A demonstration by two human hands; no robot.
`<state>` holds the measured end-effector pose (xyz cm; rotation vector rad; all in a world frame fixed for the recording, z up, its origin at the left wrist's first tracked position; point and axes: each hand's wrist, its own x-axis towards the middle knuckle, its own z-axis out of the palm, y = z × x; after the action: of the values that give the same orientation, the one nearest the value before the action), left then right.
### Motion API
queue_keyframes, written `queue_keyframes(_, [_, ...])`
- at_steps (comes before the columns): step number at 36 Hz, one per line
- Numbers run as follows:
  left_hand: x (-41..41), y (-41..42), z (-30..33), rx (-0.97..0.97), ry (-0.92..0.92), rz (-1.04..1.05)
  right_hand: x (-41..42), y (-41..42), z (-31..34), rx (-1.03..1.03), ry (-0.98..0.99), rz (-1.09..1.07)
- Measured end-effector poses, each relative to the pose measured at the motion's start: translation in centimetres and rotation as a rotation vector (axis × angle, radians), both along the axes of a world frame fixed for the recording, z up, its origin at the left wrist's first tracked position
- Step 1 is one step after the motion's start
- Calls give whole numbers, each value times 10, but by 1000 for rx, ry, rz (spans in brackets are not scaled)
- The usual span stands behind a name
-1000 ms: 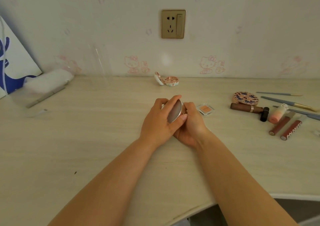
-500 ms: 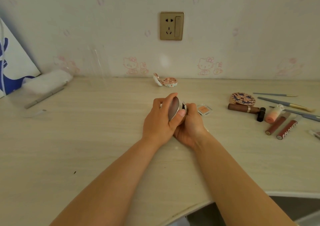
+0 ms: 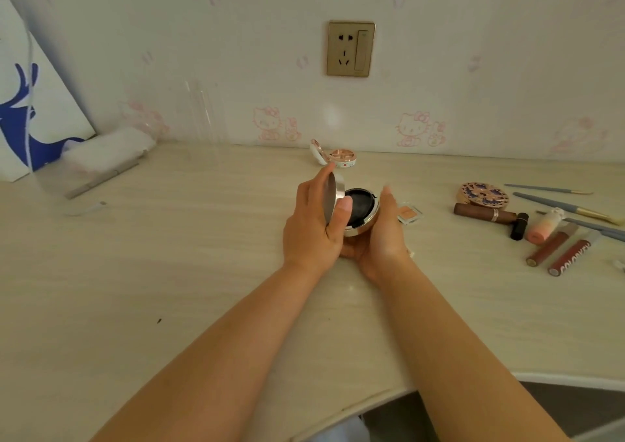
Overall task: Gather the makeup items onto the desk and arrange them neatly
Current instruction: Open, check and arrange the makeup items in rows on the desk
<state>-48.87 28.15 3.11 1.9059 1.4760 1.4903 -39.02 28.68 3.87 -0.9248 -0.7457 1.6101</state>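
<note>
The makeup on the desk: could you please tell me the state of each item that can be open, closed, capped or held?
Round compact: open, lid raised, dark inside showing.
Left hand: holds the compact's lid.
Right hand: cradles the compact's base.
Small compact by the wall: open, resting on the desk.
Patterned round case: closed, lying flat.
Two lip gloss tubes: capped, lying side by side.
Small square pan: lying flat, peach colour showing.

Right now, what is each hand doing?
Left hand: fingers shut on the rose-gold lid of the round compact.
Right hand: cups the compact's base.
</note>
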Motion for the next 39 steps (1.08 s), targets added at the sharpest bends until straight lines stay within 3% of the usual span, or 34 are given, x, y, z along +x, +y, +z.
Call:
queue_keyframes(5, [-1,0,0,-10,15,4,-3,1,-4,29,-286,-166])
queue_keyframes(24, [1,1,4,-106,-159,53,2,5,-1,-80,-63,-184])
queue_keyframes(32, [-5,5,21,-356,-176,-50,9,7,4,-73,-101,-236])
queue_keyframes(39, [3,28,33,-445,-152,-108,27,21,16,-60,-116,-251])
